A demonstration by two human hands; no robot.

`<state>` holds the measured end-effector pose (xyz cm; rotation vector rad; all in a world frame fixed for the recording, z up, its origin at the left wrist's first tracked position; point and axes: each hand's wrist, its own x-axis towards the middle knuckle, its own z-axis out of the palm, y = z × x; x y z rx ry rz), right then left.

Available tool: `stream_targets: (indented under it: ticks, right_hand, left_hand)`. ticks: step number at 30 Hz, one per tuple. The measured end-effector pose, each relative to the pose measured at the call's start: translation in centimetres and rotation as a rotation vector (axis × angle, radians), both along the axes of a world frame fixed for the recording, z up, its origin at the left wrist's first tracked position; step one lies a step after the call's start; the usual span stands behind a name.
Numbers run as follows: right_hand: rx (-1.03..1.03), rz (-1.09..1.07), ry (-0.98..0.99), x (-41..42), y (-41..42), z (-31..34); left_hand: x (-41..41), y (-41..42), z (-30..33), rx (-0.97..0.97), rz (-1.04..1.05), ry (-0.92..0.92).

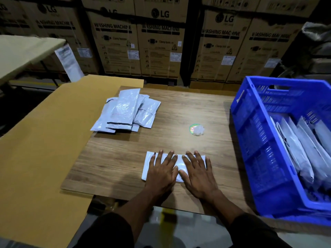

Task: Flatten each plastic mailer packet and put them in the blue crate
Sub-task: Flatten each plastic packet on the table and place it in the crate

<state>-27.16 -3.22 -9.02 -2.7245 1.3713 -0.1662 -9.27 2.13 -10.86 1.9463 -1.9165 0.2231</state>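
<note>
A white plastic mailer packet lies flat near the front of the wooden table. My left hand and my right hand both press down on it, palms flat and fingers spread. A pile of several grey-white mailer packets sits at the back left of the table. The blue crate stands on the right with several flattened packets leaning inside it.
A small round green-and-red sticker with a crumpled bit of plastic lies mid-table. A brown cardboard sheet covers the left side. Stacked washing machine boxes form a wall behind the table.
</note>
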Motion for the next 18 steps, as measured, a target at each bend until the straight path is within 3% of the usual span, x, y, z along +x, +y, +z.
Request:
stream_targets:
  ticks: [18]
  right_hand:
    - [0.058,-0.035,0.010,0.1,0.1,0.4]
  left_hand:
    - [1.2,1.1,0.8,0.147,0.137,0.059]
